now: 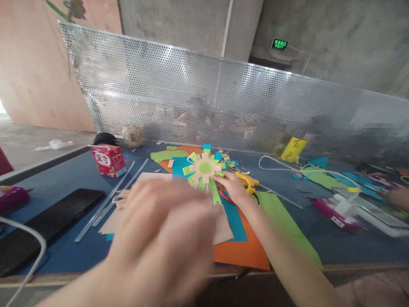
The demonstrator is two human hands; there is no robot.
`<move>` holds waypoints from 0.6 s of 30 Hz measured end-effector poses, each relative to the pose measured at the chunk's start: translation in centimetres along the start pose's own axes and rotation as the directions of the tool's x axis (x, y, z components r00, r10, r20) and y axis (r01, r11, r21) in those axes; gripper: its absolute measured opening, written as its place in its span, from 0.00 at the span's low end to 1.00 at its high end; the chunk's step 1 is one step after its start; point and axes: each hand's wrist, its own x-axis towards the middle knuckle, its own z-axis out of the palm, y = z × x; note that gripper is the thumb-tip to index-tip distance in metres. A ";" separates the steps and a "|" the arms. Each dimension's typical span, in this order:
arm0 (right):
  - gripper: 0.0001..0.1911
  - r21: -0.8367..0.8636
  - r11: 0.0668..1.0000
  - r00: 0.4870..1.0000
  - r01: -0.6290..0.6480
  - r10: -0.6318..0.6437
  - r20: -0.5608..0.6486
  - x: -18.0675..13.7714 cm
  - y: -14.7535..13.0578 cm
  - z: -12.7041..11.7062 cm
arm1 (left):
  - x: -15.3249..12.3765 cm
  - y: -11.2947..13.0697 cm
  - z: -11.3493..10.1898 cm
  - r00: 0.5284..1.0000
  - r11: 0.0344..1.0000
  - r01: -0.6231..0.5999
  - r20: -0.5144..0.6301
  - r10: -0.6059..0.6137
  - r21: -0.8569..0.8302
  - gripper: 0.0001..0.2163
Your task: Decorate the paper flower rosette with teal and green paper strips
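Note:
A paper flower [205, 167] with a green centre and beige, green and blue strips round it faces me near the middle of the mat. My right hand [234, 186] pinches it by a green strip at its right edge. Close to the camera, my left hand [162, 230] is raised and curled. Motion smears its fingers, so whatever they hold cannot be made out. Under and behind the hands lie sheets of beige paper [223, 228], blue paper [238, 226] and orange paper [243, 256]. A yellow glue gun [247, 182] rests just beyond my right hand.
On the left are a black phone [54, 221], clear glue sticks [111, 200] and a pink box [108, 160]. A green sheet [284, 226], a purple power strip [335, 215] and a white cable lie right. A perforated metal screen [179, 94] closes the back, with people behind.

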 end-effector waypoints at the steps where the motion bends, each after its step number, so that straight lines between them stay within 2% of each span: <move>1: 0.12 0.000 1.000 1.000 0.001 -0.001 0.005 -0.1 -0.1 0.1 | 3.2 -0.9 0.7 1.000 0.997 -0.010 0.008 0.009 0.077 0.20; 3: 0.13 0.003 1.000 1.000 0.003 -0.003 0.019 -0.2 -0.3 0.3 | 8.0 -3.3 2.2 0.999 0.991 -0.017 0.051 0.010 0.133 0.11; 5: 0.14 0.003 1.000 1.000 0.003 -0.003 0.031 -0.4 -0.4 0.5 | 9.8 -5.7 3.6 0.992 0.993 0.081 0.094 -0.089 0.083 0.09; 8: 0.14 -0.014 1.000 0.999 0.004 -0.004 0.035 -0.4 -0.5 0.7 | 9.1 -7.9 4.9 0.972 0.977 0.214 0.104 -0.211 -0.019 0.08; 11: 0.13 -0.037 0.999 0.999 0.003 -0.002 0.042 -0.5 -0.4 0.8 | 8.0 -8.5 5.1 0.948 0.942 0.316 0.063 -0.311 -0.108 0.06; 14: 0.13 -0.049 0.999 0.998 -0.002 0.005 0.059 -0.6 -0.4 0.9 | 8.1 -8.7 5.1 0.915 0.896 0.399 0.026 -0.402 -0.193 0.04; 18: 0.13 -0.082 0.997 0.998 0.007 -0.001 0.068 -0.7 -0.6 0.9 | 8.3 -9.5 5.4 0.840 0.764 0.531 0.106 -0.533 -0.367 0.07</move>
